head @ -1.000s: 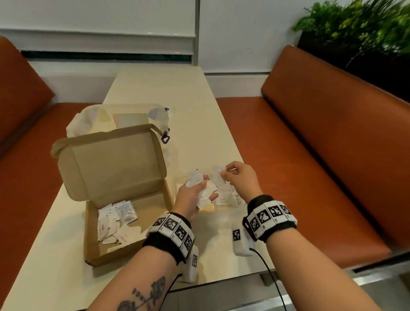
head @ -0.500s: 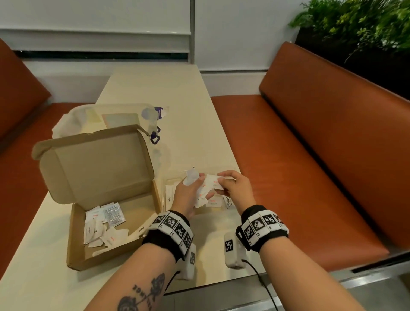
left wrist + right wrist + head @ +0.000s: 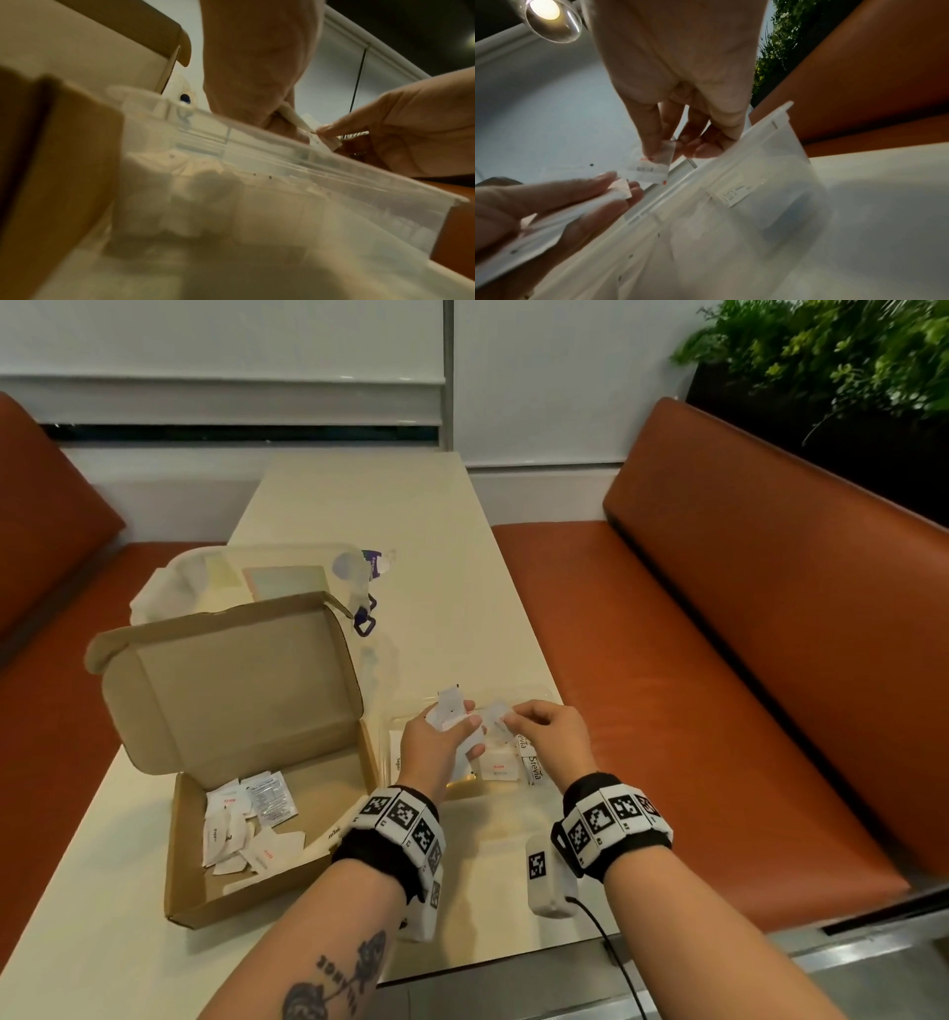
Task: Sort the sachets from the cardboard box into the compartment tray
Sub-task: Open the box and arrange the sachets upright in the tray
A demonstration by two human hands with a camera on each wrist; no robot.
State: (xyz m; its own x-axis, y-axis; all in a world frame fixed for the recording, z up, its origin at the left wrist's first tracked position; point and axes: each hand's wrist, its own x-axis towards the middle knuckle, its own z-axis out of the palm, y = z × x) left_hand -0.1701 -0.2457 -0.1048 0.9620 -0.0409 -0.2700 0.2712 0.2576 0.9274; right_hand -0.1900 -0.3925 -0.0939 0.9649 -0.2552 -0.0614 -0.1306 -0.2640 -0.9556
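My left hand [image 3: 436, 742] holds a bunch of white sachets [image 3: 452, 711] over the clear compartment tray [image 3: 544, 698]; the same bunch of sachets [image 3: 559, 221] shows between its fingers in the right wrist view. My right hand [image 3: 539, 731] pinches one small white sachet [image 3: 652, 164] with red print by its top corner, just above the tray's rim [image 3: 731, 162]. The open cardboard box [image 3: 190, 880] lies to the left with several loose sachets [image 3: 241, 824] inside. Sorted sachets, among them Stevia sticks [image 3: 534, 765], lie in the tray.
A clear plastic container [image 3: 257, 572] with a purple-tagged clip stands behind the box's raised lid [image 3: 231, 680]. Orange bench seats [image 3: 693, 685] flank the table; its right edge runs close to the tray. A plant [image 3: 821, 356] stands at the back right.
My right hand has drawn one sachet away from the bunch in my left hand. Both hands stay over the tray; the head view has shifted slightly.
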